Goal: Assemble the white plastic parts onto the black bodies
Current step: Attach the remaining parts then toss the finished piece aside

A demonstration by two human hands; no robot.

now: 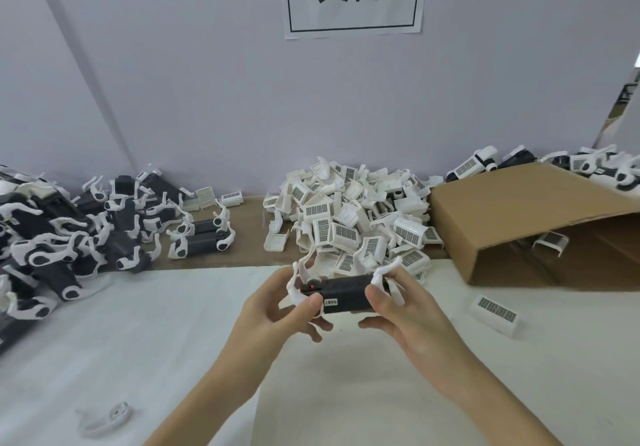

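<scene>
Open white table surface (346, 393) is seen in the near foreground, below and around the left hand (277, 307) and right hand (405, 310), which are held together over it. The far middle is blocked by a heap of white grille parts (353, 217), reaching close to the hands. The left side is taken up by a pile of black bodies (69, 238) fitted with white clips. A clear strip of brown board (249, 234) is left between these two piles. The right side is closed off by a tipped cardboard box (519, 210). Two strays lie on the open surface: a single grille part (495, 312) just right of the hands and a white clip (104, 418) at the near left.
</scene>
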